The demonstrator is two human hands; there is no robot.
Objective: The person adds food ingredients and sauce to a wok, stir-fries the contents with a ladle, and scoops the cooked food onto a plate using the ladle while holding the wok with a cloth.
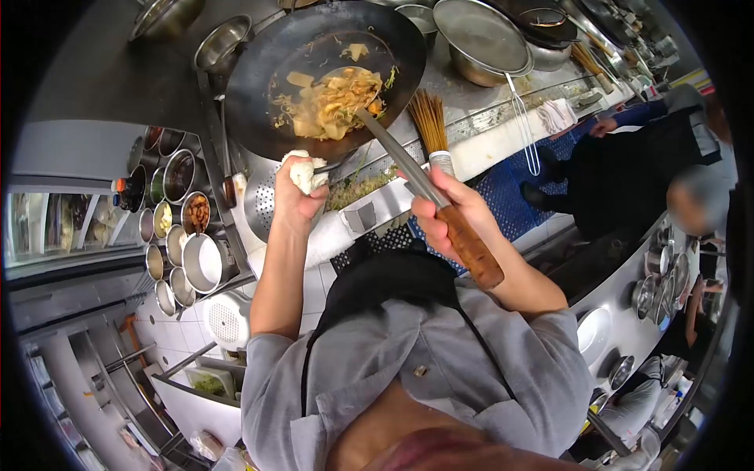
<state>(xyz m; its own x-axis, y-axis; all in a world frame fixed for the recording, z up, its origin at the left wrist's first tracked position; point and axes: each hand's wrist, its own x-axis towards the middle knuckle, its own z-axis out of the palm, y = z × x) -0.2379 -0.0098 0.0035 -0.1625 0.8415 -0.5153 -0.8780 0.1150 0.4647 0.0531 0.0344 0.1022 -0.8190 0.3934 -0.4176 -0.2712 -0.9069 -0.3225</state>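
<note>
My left hand (297, 192) is closed around a folded white cloth (305, 173) at the near rim of a large dark wok (251, 102). The wok's handle seems to be under the cloth, mostly hidden. Wide noodles (330, 106) with bits of orange and green lie in the wok. In my right hand (455, 208) is a ladle (424, 184), gripped where its metal shaft meets the brown wooden handle. The ladle slants down into the wok, and its bowl is among the noodles, largely covered by them.
To the right of the wok stand a bamboo brush (428, 122), a wire-handled strainer (483, 35) over a pot, and a folded towel (556, 115). Several metal containers (203, 263) of ingredients sit at left. A co-worker in a dark apron (636, 173) stands at right.
</note>
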